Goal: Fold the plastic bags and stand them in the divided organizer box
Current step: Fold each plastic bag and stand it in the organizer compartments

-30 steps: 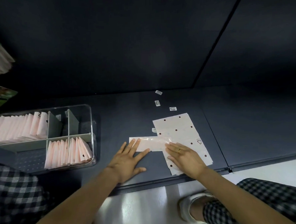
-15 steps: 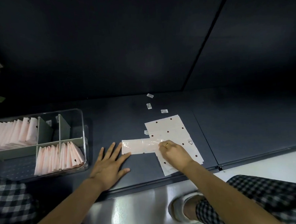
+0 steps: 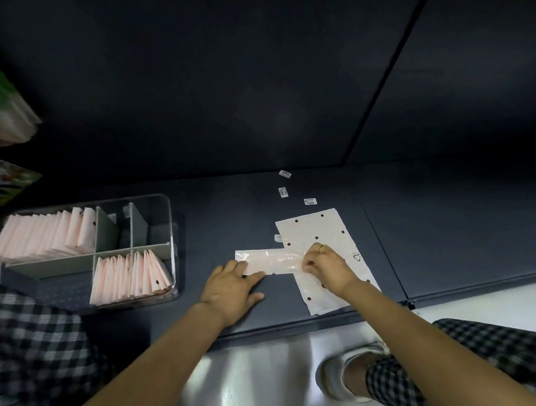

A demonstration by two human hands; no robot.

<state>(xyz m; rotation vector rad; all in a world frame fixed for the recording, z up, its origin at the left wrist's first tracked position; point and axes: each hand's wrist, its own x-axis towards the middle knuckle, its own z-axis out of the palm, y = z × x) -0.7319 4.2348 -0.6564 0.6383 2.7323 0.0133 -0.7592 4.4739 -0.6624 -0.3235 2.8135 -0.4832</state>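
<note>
Folding a dotted plastic bag on the dark shelf.

My left hand lay flat, fingers straight, pressing the left end of the folded bag strip. My right hand, fingers curled, pinched the strip's right end over the stack of flat dotted bags. The clear divided organizer box stood well to the left, folded pink bags upright in its compartments.
</note>
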